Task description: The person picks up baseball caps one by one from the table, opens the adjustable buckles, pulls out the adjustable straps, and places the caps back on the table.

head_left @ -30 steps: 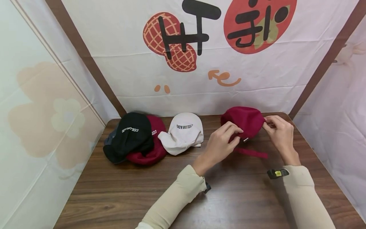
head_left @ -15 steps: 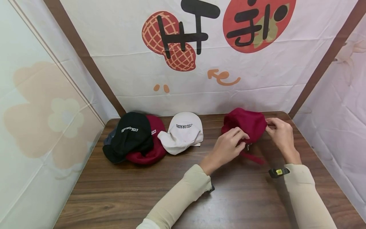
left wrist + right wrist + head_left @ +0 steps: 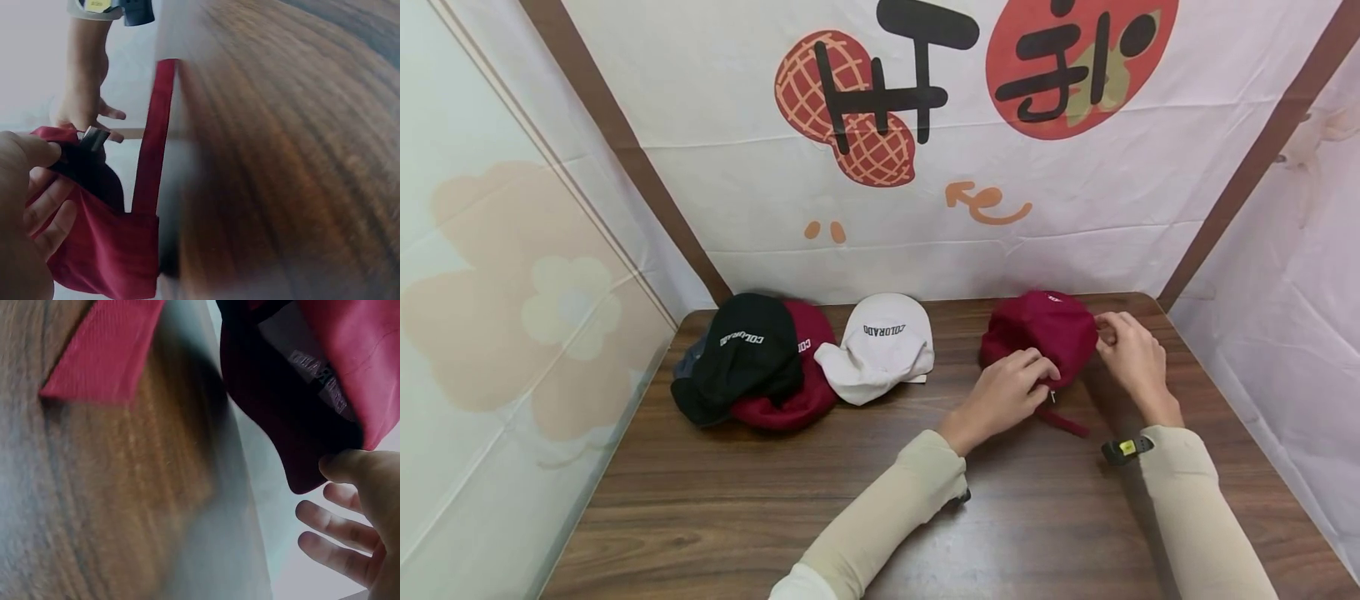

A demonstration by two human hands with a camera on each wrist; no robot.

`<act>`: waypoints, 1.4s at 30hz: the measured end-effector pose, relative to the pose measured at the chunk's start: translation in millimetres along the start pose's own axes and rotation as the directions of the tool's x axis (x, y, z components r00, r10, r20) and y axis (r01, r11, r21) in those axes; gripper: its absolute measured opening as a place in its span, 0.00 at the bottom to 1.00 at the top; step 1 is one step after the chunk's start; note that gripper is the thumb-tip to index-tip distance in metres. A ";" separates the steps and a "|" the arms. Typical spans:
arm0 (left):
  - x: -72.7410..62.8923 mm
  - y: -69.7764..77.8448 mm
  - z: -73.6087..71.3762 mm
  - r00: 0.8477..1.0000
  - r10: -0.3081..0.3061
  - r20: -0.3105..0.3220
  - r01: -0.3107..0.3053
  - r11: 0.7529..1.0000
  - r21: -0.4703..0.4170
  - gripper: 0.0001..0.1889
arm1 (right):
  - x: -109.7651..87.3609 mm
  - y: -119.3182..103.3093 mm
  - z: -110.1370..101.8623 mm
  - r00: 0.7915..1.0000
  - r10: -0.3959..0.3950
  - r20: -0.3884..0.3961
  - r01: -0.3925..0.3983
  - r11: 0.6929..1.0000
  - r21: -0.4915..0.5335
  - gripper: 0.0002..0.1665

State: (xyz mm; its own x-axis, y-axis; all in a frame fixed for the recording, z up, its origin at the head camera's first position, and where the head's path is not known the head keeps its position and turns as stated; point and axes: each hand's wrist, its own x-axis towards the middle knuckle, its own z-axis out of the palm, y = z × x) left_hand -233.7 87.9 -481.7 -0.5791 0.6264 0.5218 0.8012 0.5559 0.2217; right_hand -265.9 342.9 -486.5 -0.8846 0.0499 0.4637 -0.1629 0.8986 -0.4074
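In the head view a dark red baseball cap (image 3: 1045,333) is at the right back of the table, between both hands. My left hand (image 3: 1003,396) pinches its rear edge, thumb inside and fingers against the outer cloth in the left wrist view. Beside that thumb sits a metal buckle (image 3: 94,139). A loose red strap (image 3: 153,137) hangs from the cap. My right hand (image 3: 1131,354) pinches the cap's right edge; the right wrist view shows the thumb at the rim by the brim (image 3: 275,437), other fingers spread. Printed lettering shows inside the cap.
A white cap (image 3: 886,346) lies left of centre at the back. Farther left, a black cap (image 3: 752,350) overlaps another red cap (image 3: 808,392), with a dark blue one (image 3: 688,358) partly hidden behind. A printed cloth wall (image 3: 925,250) rises behind the brown wooden table (image 3: 737,500).
The red cap has tilted, so white lettering now shows at its top. My left hand has moved a little right and down with its edge, and the loose strap has swung lower.
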 end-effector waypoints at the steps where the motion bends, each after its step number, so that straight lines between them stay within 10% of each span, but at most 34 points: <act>1: -0.4 -0.1 2.5 1.000 -0.003 0.011 0.003 1.000 0.002 0.08 | -0.6 1.5 0.8 1.000 0.003 0.010 -0.003 1.000 -0.003 0.15; 15: 0.1 2.2 24.4 0.985 -0.032 0.167 0.028 0.999 0.022 0.08 | -4.9 17.5 7.2 0.984 0.093 0.150 -0.100 0.994 0.038 0.18; 24: 1.3 6.7 26.9 0.943 -0.031 0.330 0.010 0.998 0.067 0.14 | -9.1 21.0 5.6 0.956 0.122 0.268 -0.139 0.989 0.042 0.19; 42: -4.3 3.3 20.5 0.922 -0.045 0.384 0.052 0.999 -0.008 0.15 | -15.8 10.8 3.3 0.968 0.133 0.211 -0.147 0.988 0.052 0.17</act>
State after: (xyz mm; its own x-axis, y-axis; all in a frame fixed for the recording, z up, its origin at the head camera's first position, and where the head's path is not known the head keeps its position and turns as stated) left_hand -231.6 98.3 -500.1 -0.6282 0.7624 0.1553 0.7711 0.5834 0.2550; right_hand -255.1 350.3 -500.8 -0.9706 0.0759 0.2283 -0.0534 0.8575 -0.5118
